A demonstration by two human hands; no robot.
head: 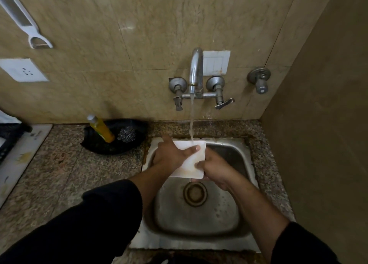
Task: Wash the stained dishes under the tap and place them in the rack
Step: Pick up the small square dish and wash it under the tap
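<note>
Nearest, the steel sink (199, 222) lay wet, its drain (195, 194) open below the work. Over the middle of the sink, both hands held a white square plate (190, 162), tilted with its far edge up.

The left hand (169, 154) gripped the plate's left side. Its thumb lay across the upper face and one finger stretched past the far corner; the other fingers were hidden beneath. The right hand (217, 169) curled round the near right edge. A brownish stain showed along the near edge.

The plate looked stiff, light and glazed or smooth plastic, so probably slick when wet and liable to chip against the steel. A grip on two opposite edges, thumbs on top, seemed the safest hold.

At the back of the sink, water (191, 122) fell from the wall tap (196, 72) onto the plate's far edge. Left of the sink, on the bench (59, 164), a black dish (103, 150) held a yellow bottle (101, 129) and a steel scourer (126, 134).
</note>
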